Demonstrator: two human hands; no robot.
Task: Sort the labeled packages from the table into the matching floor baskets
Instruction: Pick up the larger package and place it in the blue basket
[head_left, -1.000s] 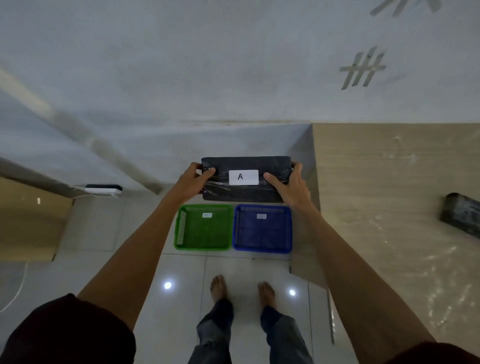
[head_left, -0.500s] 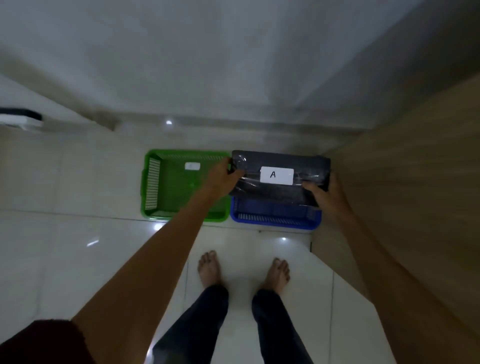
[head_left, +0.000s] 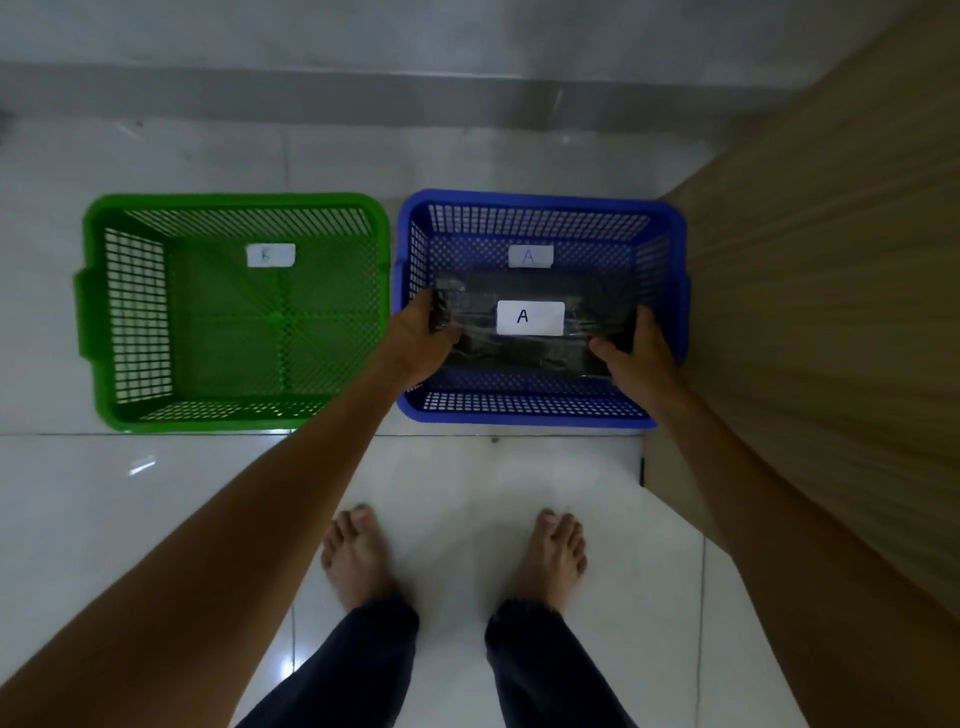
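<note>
you held the black package (head_left: 524, 332) marked a inside the blue basket (head_left: 540, 413), left hand (head_left: 418, 340) and right hand (head_left: 636, 356) clamped on its ends; green basket (head_left: 234, 418) at nine o'clock sat empty. next likely: release, return to the tabletop.

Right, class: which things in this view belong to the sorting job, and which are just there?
Part of the job:
black plastic-wrapped package labelled A
blue plastic mesh basket tagged A
green plastic mesh basket, tag blurred
left hand
right hand

Just there:
white tiled floor
wooden panel on the right
</note>
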